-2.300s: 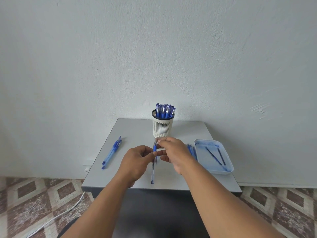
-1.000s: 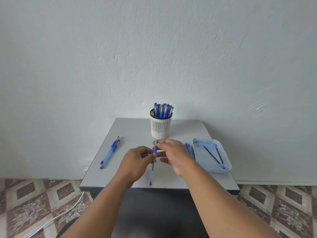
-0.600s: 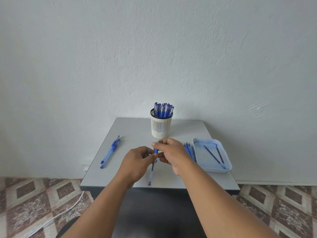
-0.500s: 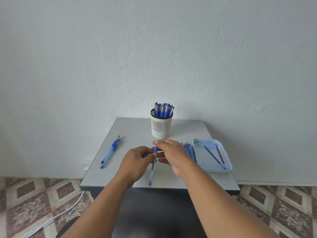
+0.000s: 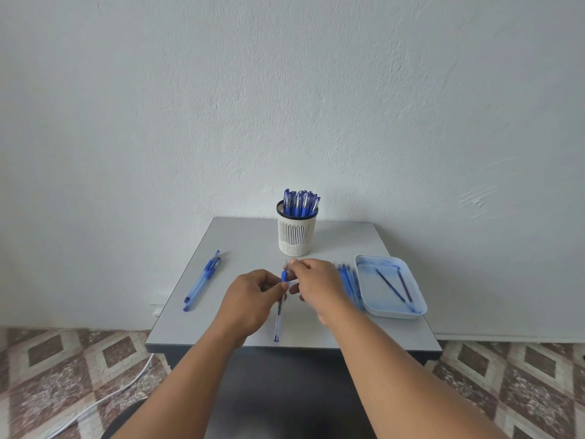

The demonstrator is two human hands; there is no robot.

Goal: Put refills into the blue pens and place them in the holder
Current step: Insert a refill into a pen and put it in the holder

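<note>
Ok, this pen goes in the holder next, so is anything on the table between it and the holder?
Nothing visible. The pen is held by both hands, and the table between it and the holder is bare.

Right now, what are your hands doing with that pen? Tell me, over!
Left hand and right hand both pinching one blue pen above the table. Holder behind, path clear.

We face a plain white plaster wall (image 5: 285,90) w/ scuff marks at right. A small grey table (image 5: 240,242) stands flush against it, lit evenly, soft daylight. Below we see floor tiles (image 5: 63,369) in brown and cream diamond pattern, w/ a white cable (image 5: 104,403) trailing across at left.
</note>
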